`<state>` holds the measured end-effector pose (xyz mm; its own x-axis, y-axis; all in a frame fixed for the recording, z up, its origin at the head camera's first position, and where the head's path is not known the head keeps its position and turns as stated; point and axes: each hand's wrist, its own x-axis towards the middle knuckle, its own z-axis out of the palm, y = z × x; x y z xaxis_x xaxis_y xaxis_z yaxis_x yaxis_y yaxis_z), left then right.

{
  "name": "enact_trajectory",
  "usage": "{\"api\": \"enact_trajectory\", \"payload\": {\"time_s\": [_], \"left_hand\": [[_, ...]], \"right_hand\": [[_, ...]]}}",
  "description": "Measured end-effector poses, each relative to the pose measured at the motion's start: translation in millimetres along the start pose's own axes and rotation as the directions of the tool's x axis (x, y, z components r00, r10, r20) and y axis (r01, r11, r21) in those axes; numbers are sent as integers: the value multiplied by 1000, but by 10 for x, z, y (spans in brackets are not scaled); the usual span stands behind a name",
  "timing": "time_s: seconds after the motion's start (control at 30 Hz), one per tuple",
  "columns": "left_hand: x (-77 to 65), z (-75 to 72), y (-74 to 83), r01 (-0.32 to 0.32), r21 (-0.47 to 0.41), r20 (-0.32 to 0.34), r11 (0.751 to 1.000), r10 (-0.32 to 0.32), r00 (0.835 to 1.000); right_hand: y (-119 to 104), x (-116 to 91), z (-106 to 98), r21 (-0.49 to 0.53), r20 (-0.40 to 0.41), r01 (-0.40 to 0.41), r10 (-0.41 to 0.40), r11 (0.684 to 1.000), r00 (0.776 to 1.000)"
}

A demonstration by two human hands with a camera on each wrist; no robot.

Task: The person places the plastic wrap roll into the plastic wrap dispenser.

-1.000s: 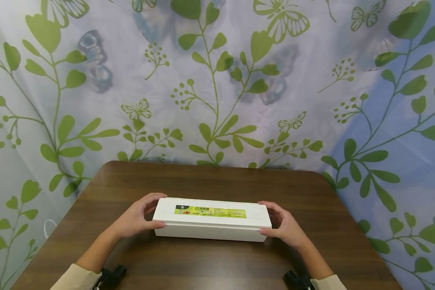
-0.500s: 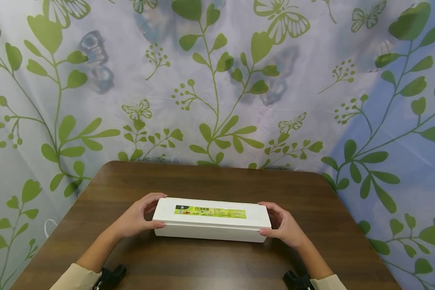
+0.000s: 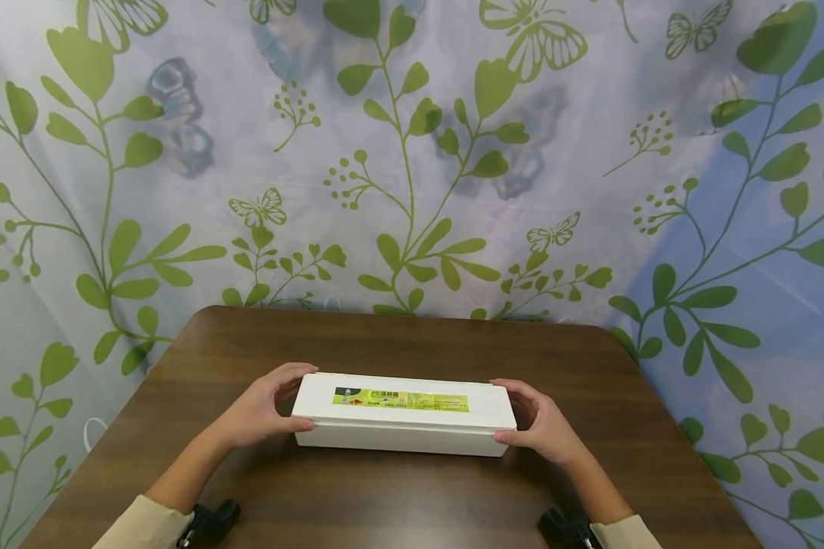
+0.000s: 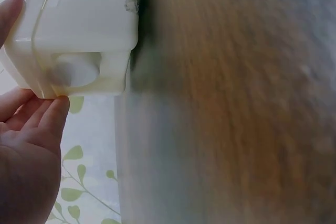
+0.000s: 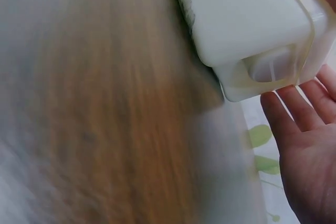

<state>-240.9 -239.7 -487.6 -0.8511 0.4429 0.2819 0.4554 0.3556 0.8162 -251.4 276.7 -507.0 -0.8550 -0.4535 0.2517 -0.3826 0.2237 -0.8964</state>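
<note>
A long white plastic cling film box [image 3: 403,421] lies across the middle of the table in the head view, its lid down. A green-yellow label [image 3: 400,400] runs along its top. My left hand [image 3: 261,412] grips the left end, thumb at the front lid edge and fingers round the back. At the other end my right hand [image 3: 542,425] holds it the same way. In the left wrist view, the box's end [image 4: 113,72] has a cutout with a pale round shape inside. A similar cutout shows in the box's end [image 5: 236,80] in the right wrist view.
The box sits on a brown wood-grain table [image 3: 384,503] with rounded far corners. Behind the table hangs a pale curtain [image 3: 302,244] printed with green leaves and butterflies. Black wrist straps [image 3: 209,524] sit at both cuffs.
</note>
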Motion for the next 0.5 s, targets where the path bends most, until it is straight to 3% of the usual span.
{"api": "enact_trajectory", "payload": {"time_s": [0.5], "left_hand": [[29, 7, 32, 8, 21, 25, 1000, -9, 1000]], "right_hand": [[6, 0, -45, -11, 15, -5, 5, 1000, 1000]]}}
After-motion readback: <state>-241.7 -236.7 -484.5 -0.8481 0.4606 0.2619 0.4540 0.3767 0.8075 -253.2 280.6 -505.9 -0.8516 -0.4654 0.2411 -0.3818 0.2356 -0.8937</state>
